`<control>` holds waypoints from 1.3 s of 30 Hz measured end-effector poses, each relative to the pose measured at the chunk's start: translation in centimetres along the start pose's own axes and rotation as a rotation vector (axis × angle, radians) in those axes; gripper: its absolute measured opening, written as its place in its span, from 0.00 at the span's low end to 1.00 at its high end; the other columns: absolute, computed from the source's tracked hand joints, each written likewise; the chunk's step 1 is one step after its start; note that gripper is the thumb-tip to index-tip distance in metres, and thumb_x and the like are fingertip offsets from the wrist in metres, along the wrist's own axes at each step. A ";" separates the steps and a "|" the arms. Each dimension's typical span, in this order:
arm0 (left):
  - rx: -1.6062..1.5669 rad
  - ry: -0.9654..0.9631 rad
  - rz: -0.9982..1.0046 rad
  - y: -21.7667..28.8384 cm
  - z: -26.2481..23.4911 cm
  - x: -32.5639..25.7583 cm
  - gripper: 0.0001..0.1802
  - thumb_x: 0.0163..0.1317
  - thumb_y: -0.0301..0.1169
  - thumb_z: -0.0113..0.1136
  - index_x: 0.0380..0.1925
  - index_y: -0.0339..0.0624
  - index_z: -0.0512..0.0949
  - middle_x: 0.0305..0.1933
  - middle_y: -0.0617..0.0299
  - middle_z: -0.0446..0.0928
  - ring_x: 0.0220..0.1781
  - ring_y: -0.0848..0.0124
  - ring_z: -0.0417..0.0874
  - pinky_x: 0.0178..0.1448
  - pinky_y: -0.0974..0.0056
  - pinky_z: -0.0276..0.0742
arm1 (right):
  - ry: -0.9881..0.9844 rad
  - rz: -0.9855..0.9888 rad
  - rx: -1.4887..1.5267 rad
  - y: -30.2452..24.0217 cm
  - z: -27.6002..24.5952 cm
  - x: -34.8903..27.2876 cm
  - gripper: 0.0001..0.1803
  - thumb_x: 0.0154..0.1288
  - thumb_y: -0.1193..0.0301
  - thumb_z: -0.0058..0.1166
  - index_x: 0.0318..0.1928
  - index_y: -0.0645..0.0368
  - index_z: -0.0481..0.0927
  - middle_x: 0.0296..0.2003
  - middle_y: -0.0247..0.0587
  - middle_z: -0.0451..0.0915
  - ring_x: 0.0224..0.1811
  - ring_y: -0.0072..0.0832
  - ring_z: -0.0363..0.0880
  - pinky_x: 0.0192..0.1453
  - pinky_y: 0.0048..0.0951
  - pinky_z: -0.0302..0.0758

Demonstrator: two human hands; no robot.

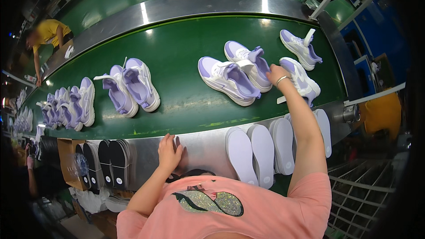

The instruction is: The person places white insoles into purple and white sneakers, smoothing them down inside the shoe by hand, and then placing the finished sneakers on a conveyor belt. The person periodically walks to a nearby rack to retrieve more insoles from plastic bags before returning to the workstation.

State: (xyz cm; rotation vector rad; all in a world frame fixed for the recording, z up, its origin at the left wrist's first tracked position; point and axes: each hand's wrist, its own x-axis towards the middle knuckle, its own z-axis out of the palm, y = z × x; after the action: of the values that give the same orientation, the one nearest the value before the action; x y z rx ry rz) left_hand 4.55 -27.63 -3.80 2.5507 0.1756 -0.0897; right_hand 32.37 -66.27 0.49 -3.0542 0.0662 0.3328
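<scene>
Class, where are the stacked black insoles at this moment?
In the head view, the black insoles are at lower left, along the metal ledge, between the cardboard box and the person's left hand.

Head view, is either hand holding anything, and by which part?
The right hand is at the rear collar of a lavender-and-white sneaker; whether it grips cannot be told. The left hand holds nothing.

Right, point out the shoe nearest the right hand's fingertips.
The right shoe of the pair just left of the right hand: its heel end is right at the fingertips, while its mate lies farther left.
</scene>
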 end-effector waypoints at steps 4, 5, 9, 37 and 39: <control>-0.096 -0.032 0.131 0.9 0.5 1.1 0.22 0.48 0.34 0.55 0.43 0.34 0.66 0.47 0.44 0.67 0.49 0.49 0.67 0.51 0.53 0.62 | 0.095 -0.301 0.129 -3.2 -1.3 -5.1 0.16 0.42 0.58 0.56 0.30 0.53 0.78 0.33 0.44 0.76 0.39 0.40 0.73 0.44 0.37 0.70; -0.151 -0.095 0.142 1.4 0.3 1.3 0.21 0.48 0.34 0.55 0.41 0.33 0.67 0.44 0.43 0.69 0.46 0.48 0.68 0.49 0.53 0.64 | 0.068 -0.325 0.058 -3.2 1.2 -4.1 0.20 0.40 0.54 0.58 0.34 0.52 0.79 0.38 0.47 0.74 0.44 0.42 0.69 0.47 0.39 0.68; -0.252 -0.012 0.235 1.5 -0.2 0.1 0.19 0.48 0.33 0.56 0.38 0.32 0.68 0.41 0.44 0.69 0.43 0.49 0.69 0.47 0.55 0.65 | -0.221 -0.113 -0.141 -8.3 1.7 -1.9 0.23 0.45 0.54 0.54 0.43 0.49 0.77 0.45 0.43 0.73 0.50 0.36 0.69 0.49 0.40 0.65; -0.553 0.182 -0.003 1.7 -8.9 -8.4 0.25 0.51 0.30 0.51 0.51 0.36 0.65 0.51 0.42 0.64 0.54 0.46 0.62 0.59 0.49 0.52 | 0.178 -0.187 0.325 -22.6 5.6 -34.2 0.10 0.46 0.65 0.48 0.27 0.57 0.75 0.29 0.38 0.74 0.34 0.35 0.73 0.39 0.37 0.65; -0.760 -0.053 0.247 -3.0 -5.3 -3.1 0.28 0.57 0.32 0.49 0.55 0.30 0.56 0.54 0.47 0.60 0.49 0.60 0.68 0.51 0.61 0.66 | 0.300 -0.015 0.317 -18.4 6.9 -34.2 0.14 0.46 0.63 0.51 0.34 0.56 0.74 0.33 0.41 0.72 0.39 0.35 0.70 0.41 0.37 0.64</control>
State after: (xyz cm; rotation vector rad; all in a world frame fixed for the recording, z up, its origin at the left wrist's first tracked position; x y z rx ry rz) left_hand 1.19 -22.48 -0.69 1.7909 -0.1130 0.0071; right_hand -1.52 -46.19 2.33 -2.7600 0.1006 -0.1282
